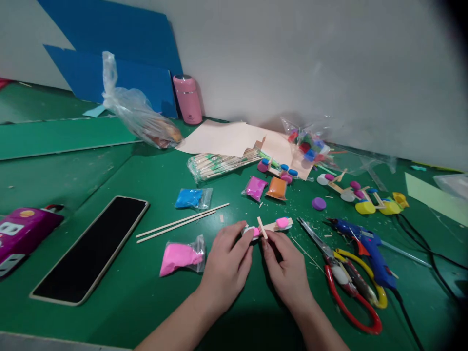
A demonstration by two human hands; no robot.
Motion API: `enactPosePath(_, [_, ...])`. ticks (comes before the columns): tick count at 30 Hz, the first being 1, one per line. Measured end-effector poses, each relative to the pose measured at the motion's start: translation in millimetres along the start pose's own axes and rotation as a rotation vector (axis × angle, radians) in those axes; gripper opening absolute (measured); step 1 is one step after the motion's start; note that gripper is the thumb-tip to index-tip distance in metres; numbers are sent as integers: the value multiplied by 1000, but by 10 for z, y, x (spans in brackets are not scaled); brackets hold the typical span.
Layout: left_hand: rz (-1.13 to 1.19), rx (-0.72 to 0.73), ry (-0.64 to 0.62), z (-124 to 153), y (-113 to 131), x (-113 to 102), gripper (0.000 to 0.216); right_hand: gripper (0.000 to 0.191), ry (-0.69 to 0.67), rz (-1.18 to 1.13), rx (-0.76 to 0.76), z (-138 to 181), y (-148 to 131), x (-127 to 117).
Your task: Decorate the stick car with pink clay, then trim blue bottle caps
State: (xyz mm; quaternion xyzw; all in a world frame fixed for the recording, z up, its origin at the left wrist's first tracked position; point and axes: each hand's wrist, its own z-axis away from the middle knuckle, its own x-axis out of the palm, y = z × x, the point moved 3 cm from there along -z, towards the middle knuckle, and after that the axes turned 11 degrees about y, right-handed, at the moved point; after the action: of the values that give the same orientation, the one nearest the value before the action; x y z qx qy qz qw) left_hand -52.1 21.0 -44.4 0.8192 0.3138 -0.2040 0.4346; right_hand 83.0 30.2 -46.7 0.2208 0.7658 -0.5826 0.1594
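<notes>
Between my hands is a small toy car [270, 227] made of a flat wooden stick with pink and white clay wheels. The fingers of my left hand [227, 261] close on its left end, beside a pink wheel. A short wooden stick [261, 225] stands tilted over the car's body. My right hand [287, 268] pinches the lower end of that stick with thumb and forefinger; the fingertips partly hide the joint. Left of my left hand lies a bag of pink clay [181, 258], and two bamboo skewers [183, 222] lie beyond it.
On the right are scissors [365, 317], pliers [360, 282] and a blue glue gun [369, 246] with a black cord. Finished clay-wheeled cars [340, 190] stand behind them. A phone [93, 248] lies left; clay packets [277, 188], bundled skewers [223, 165] and a pink flask [188, 100] are farther back.
</notes>
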Motion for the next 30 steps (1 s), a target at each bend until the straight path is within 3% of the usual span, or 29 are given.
enactPosePath(2, [-86, 106, -31, 34, 5, -13, 39, 23, -3, 2, 1, -6, -5, 1])
enactPosePath(6, [-159, 170, -56, 51, -5, -15, 39, 24, 1, 8, -1, -9, -8, -3])
enactPosePath(30, [-175, 213, -103, 18, 16, 21, 39, 26, 15, 29, -15, 1, -28, -15])
